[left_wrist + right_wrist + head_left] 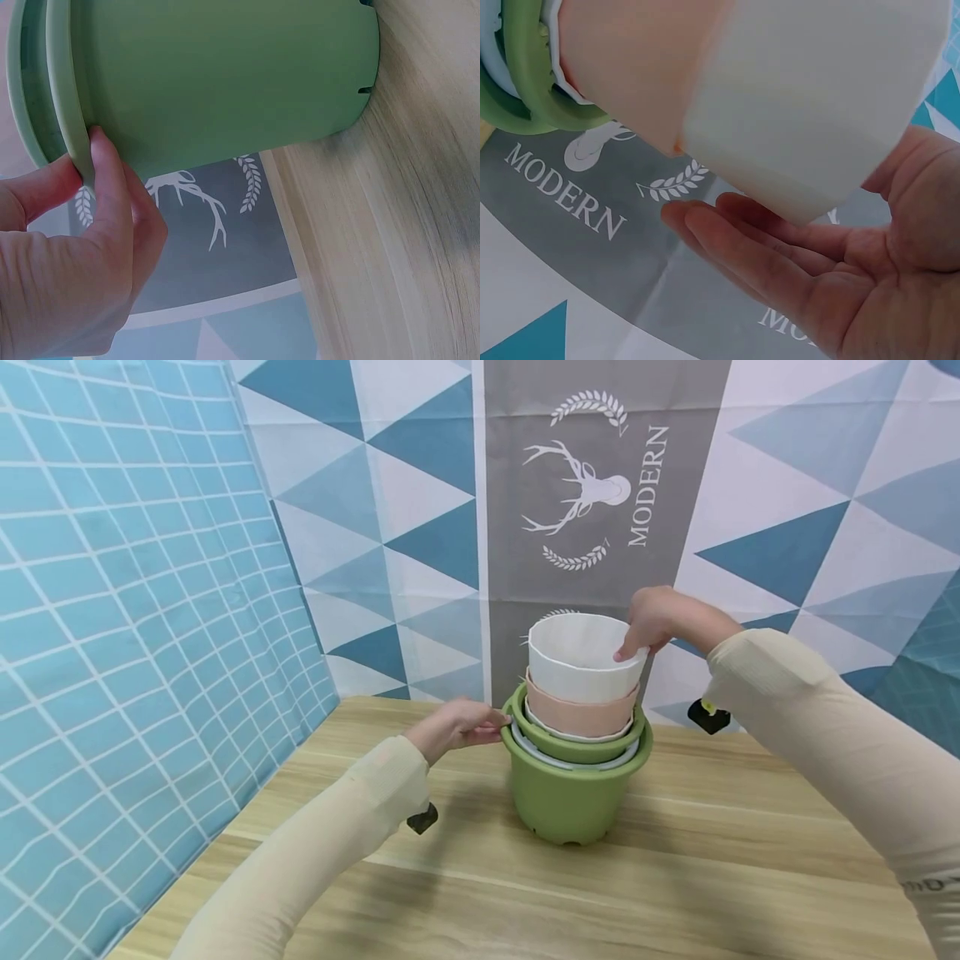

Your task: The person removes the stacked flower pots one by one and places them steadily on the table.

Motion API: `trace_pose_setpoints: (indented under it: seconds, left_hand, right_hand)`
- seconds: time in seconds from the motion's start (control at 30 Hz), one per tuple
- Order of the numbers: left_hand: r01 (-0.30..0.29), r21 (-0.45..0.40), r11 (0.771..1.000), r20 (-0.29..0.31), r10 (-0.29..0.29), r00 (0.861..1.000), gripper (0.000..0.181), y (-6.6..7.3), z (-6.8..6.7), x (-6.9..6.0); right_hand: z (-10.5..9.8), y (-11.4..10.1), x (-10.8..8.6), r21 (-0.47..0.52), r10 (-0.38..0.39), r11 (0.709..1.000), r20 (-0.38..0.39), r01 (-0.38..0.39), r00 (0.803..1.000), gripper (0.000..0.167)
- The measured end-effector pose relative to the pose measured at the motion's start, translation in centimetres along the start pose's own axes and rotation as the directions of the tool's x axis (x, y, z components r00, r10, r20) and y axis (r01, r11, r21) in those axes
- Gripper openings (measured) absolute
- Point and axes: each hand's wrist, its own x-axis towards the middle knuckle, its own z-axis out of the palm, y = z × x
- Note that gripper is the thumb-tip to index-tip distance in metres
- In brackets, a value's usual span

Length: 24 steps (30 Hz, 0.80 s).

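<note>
A stack of nested flower pots stands upright on the wooden table. At its bottom is a large green pot [568,806], with a grey-white rim and a smaller green pot [581,750] inside it. A white edge, a pink pot [583,716] and a white pot [573,683] rise above these. My left hand [468,723] pinches the large green pot's rim at the left, as the left wrist view shows. My right hand [660,617] holds the white pot's rim at the right, thumb inside and fingers along the outer wall.
The wooden table [420,893] runs up to a wall covering [435,577] with triangles and a deer print behind the stack. Blue gridded cloth [135,610] borders the left side. Small black devices show below both wrists.
</note>
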Motion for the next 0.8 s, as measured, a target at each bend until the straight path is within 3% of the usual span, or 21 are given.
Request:
trace_pose_setpoints:
  seconds: [0.37,0.8]
  left_hand:
    - [0.006,-0.027,1.0,0.008,-0.006,1.0,0.047,-0.1,-0.1,0.29]
    - [0.018,-0.032,0.999,0.007,-0.018,1.0,0.037,-0.17,-0.17,0.31]
  right_hand:
    - [0.76,0.36,0.41,0.044,-0.014,0.999,-0.012,0.014,1.0,0.057]
    - [1.08,0.25,0.74,0.032,-0.02,0.999,-0.003,0.02,1.0,0.04]
